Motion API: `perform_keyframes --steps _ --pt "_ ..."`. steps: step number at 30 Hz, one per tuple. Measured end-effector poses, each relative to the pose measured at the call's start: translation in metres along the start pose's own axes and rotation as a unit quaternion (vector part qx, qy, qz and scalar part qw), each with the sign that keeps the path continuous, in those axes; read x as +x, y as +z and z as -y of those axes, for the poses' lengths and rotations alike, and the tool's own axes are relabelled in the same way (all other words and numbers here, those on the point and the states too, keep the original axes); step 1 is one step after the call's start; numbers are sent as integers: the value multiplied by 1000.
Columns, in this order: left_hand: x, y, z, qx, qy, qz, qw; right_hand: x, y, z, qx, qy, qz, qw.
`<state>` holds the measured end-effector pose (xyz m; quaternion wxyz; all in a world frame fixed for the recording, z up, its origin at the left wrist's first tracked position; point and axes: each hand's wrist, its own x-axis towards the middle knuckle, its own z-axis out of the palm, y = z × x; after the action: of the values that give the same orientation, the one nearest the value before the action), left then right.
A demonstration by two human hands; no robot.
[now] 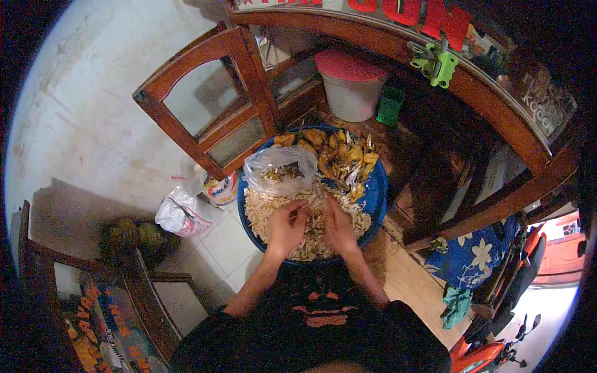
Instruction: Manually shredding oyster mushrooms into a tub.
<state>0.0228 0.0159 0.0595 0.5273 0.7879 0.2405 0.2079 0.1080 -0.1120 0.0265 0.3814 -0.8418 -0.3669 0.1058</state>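
A large round blue basin [381, 205] stands before me, filled at the front with pale shredded food [261, 212], perhaps shredded chicken. Yellowish cooked pieces with bones [345, 151], which look like chicken, lie at its far side. A clear plastic bag [280, 170] holding dark scraps rests at the basin's far left. My left hand [288, 227] is over the shredded pile with its fingers curled; whether it holds something is unclear. My right hand [339, 224] is beside it over the same pile, its fingers blurred near a small pale piece.
A wooden cabinet with an open glazed door [210, 147] surrounds the far side. Inside stand a white bucket with a red lid [352, 88] and a green plastic container [390, 106]. A white plastic bag [177, 214] and a labelled tub [221, 189] sit left of the basin.
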Motion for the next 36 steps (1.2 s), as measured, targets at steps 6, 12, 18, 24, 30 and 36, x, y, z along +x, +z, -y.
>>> perform_keyframes --steps 6,12,18,24,30,36 --pt "-7 3 -19 93 41 10 995 2 -15 -8 196 69 142 968" --pt "-3 11 -19 199 150 -10 968 1 -9 -9 67 -26 5 997" --pt "-2 6 -32 185 229 -22 955 1 -26 13 125 10 -37 991" --pt "-2 7 -33 171 209 -52 961 4 -31 19 181 29 -17 983" --pt "-5 13 -22 181 183 -47 965 2 -11 -15 230 44 14 972" --pt "-7 9 -25 201 156 -16 967 9 -15 1 177 -141 -100 969"
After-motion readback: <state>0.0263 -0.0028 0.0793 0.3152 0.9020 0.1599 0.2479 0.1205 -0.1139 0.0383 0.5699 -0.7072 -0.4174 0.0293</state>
